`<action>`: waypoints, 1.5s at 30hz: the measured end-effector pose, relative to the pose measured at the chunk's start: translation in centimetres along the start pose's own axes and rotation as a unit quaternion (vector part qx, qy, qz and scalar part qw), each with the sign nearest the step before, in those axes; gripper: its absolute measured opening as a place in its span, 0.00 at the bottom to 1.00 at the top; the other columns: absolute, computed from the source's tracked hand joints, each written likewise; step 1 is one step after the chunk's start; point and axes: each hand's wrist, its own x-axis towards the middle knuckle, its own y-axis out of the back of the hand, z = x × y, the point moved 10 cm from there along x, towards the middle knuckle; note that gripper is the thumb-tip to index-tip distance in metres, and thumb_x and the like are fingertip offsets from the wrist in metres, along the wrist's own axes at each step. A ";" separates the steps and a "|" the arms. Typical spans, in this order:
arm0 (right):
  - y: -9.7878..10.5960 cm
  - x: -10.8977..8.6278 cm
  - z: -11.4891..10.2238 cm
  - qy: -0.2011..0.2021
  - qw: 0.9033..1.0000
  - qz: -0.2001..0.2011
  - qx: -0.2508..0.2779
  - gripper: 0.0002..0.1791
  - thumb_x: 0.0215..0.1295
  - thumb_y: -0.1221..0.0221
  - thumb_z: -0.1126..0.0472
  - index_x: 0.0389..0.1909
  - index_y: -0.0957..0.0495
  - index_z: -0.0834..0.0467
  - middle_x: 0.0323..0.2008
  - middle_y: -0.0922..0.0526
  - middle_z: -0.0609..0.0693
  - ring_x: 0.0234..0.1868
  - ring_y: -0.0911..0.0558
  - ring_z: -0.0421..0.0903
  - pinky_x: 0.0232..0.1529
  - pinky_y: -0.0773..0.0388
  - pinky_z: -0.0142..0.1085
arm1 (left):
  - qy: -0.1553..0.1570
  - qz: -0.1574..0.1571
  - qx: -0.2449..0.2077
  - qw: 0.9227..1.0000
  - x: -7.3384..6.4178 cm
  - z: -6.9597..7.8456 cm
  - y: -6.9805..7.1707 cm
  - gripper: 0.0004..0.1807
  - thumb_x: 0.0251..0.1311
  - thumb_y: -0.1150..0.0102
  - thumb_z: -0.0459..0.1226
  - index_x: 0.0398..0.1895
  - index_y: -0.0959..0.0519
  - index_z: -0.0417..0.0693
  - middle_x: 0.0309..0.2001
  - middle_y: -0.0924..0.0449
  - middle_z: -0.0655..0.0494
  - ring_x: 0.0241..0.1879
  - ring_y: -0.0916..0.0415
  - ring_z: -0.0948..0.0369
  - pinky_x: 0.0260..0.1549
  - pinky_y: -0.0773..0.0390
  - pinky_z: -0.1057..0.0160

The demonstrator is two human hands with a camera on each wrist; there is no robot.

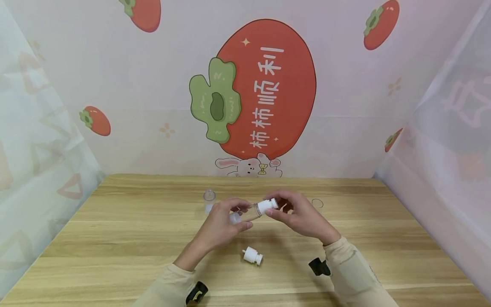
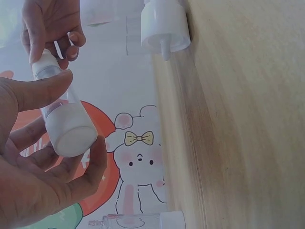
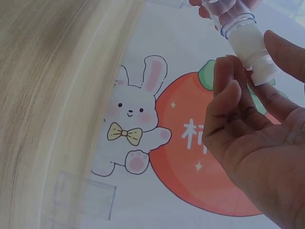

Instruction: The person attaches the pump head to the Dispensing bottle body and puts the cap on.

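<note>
My left hand [image 1: 226, 221] holds a small clear bottle [image 1: 249, 214] with a white base [image 2: 74, 131], tilted up to the right above the table. On the bottle's neck sits a white pump head [image 1: 266, 206]. My right hand [image 1: 303, 213] pinches this pump head between thumb and fingers; the right wrist view shows the pump head [image 3: 250, 45] against the clear neck. Nearer me, a second white pump head [image 1: 252, 256] lies on its side on the table. Behind my left hand stands another clear bottle [image 1: 209, 197], partly hidden by that hand.
A clear cylindrical cap [image 3: 90, 195] stands on the table to the right of my hands; from above only its thin rim [image 1: 317, 203] shows. The wooden table [image 1: 115, 256] ends at a printed backdrop [image 1: 172, 85], with sheets hanging at both sides.
</note>
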 end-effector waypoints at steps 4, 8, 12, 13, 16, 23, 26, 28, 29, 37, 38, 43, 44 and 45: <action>0.0 0.1 0.1 -0.007 1.000 0.004 -0.014 0.08 0.67 0.33 0.60 0.45 0.17 0.52 0.31 0.18 0.42 0.32 0.21 0.45 0.33 0.23 0.35 | -0.009 0.005 0.000 1.000 0.0 0.2 0.1 0.19 0.49 0.22 0.28 0.46 0.15 0.43 0.39 0.17 0.59 0.41 0.22 0.55 0.44 0.23 0.56; 0.0 0.0 0.3 -0.018 1.000 0.008 -0.024 0.07 0.68 0.33 0.57 0.44 0.17 0.52 0.30 0.19 0.42 0.31 0.22 0.44 0.32 0.24 0.35 | -0.011 0.006 0.001 1.000 0.0 0.2 0.1 0.19 0.48 0.22 0.28 0.46 0.15 0.44 0.38 0.18 0.59 0.41 0.22 0.54 0.44 0.23 0.56; 0.0 0.0 0.6 -0.025 0.999 0.008 -0.030 0.07 0.68 0.33 0.55 0.44 0.17 0.51 0.30 0.19 0.42 0.31 0.23 0.44 0.32 0.25 0.35 | -0.010 0.007 0.001 1.000 0.1 0.2 0.1 0.19 0.48 0.22 0.28 0.46 0.15 0.44 0.39 0.17 0.58 0.41 0.22 0.55 0.44 0.23 0.56; 0.0 0.0 0.7 -0.028 0.999 0.007 -0.031 0.08 0.68 0.34 0.55 0.44 0.17 0.51 0.30 0.19 0.42 0.32 0.22 0.44 0.33 0.25 0.35 | -0.009 0.007 0.001 1.000 0.1 0.2 0.1 0.19 0.48 0.22 0.28 0.46 0.15 0.44 0.39 0.17 0.58 0.41 0.22 0.55 0.44 0.22 0.56; 0.2 -0.1 0.7 -0.033 0.999 0.008 -0.034 0.09 0.68 0.34 0.54 0.45 0.17 0.52 0.31 0.19 0.41 0.33 0.22 0.44 0.35 0.24 0.36 | -0.008 0.007 0.002 1.000 0.1 0.3 0.0 0.19 0.48 0.22 0.28 0.46 0.15 0.44 0.39 0.17 0.58 0.41 0.21 0.55 0.45 0.22 0.56; 0.3 -0.2 0.7 -0.031 0.999 0.005 -0.033 0.16 0.67 0.33 0.54 0.53 0.18 0.55 0.38 0.17 0.43 0.38 0.19 0.44 0.40 0.21 0.37 | -0.006 0.005 0.001 1.000 0.0 0.3 0.0 0.19 0.49 0.23 0.28 0.46 0.15 0.44 0.40 0.17 0.57 0.42 0.21 0.55 0.46 0.22 0.54; 0.4 -0.3 0.5 -0.025 0.999 0.002 -0.029 0.18 0.66 0.32 0.56 0.55 0.19 0.56 0.41 0.16 0.43 0.40 0.18 0.44 0.41 0.20 0.38 | -0.005 0.005 0.002 1.000 0.0 0.3 0.0 0.19 0.49 0.23 0.28 0.46 0.15 0.44 0.40 0.17 0.57 0.42 0.21 0.54 0.45 0.22 0.54; 0.4 -0.3 0.3 -0.020 0.999 0.000 -0.026 0.19 0.65 0.31 0.58 0.55 0.19 0.56 0.43 0.16 0.43 0.41 0.18 0.44 0.42 0.20 0.38 | -0.005 0.005 0.004 1.000 0.0 0.3 0.0 0.19 0.49 0.22 0.28 0.46 0.15 0.44 0.40 0.17 0.58 0.41 0.21 0.55 0.45 0.22 0.55; 0.3 -0.3 0.2 -0.016 1.000 -0.001 -0.025 0.19 0.65 0.31 0.58 0.55 0.20 0.56 0.43 0.16 0.43 0.41 0.18 0.44 0.42 0.20 0.38 | -0.005 0.005 0.005 1.000 0.0 0.3 0.0 0.19 0.49 0.22 0.28 0.46 0.15 0.44 0.40 0.17 0.58 0.41 0.21 0.56 0.45 0.22 0.55; 0.1 -0.3 -0.2 0.005 1.000 -0.014 -0.017 0.21 0.64 0.30 0.61 0.57 0.20 0.55 0.45 0.17 0.43 0.42 0.17 0.44 0.43 0.19 0.38 | -0.003 0.002 0.003 1.000 0.0 0.2 0.0 0.19 0.49 0.23 0.28 0.46 0.15 0.44 0.41 0.16 0.56 0.41 0.22 0.58 0.45 0.22 0.54; 0.1 -0.3 -0.2 0.008 1.000 -0.015 -0.016 0.21 0.64 0.30 0.61 0.57 0.20 0.54 0.45 0.17 0.43 0.42 0.17 0.44 0.43 0.19 0.38 | -0.003 0.002 0.003 1.000 0.0 0.2 0.0 0.19 0.49 0.22 0.28 0.46 0.15 0.44 0.41 0.16 0.56 0.41 0.22 0.58 0.45 0.22 0.54; 0.0 -0.3 -0.4 0.019 1.000 -0.020 -0.014 0.18 0.65 0.32 0.63 0.56 0.19 0.56 0.45 0.16 0.44 0.42 0.17 0.46 0.42 0.19 0.38 | -0.007 0.000 -0.001 1.000 0.0 0.2 -0.1 0.19 0.49 0.23 0.28 0.46 0.15 0.42 0.42 0.15 0.51 0.42 0.21 0.57 0.45 0.22 0.54; -0.1 -0.3 -0.4 0.020 0.999 -0.022 -0.014 0.18 0.66 0.32 0.63 0.56 0.19 0.56 0.45 0.16 0.44 0.42 0.17 0.47 0.42 0.19 0.38 | -0.008 0.000 -0.001 1.000 0.0 0.2 -0.1 0.19 0.49 0.23 0.28 0.46 0.15 0.41 0.42 0.15 0.50 0.42 0.21 0.57 0.45 0.22 0.54; -0.1 -0.3 -0.4 0.021 0.999 -0.022 -0.014 0.17 0.66 0.33 0.64 0.55 0.19 0.56 0.45 0.16 0.44 0.42 0.18 0.47 0.42 0.19 0.38 | -0.008 0.000 -0.002 1.000 0.0 0.2 -0.1 0.19 0.49 0.23 0.28 0.46 0.15 0.41 0.42 0.15 0.49 0.42 0.21 0.57 0.45 0.22 0.54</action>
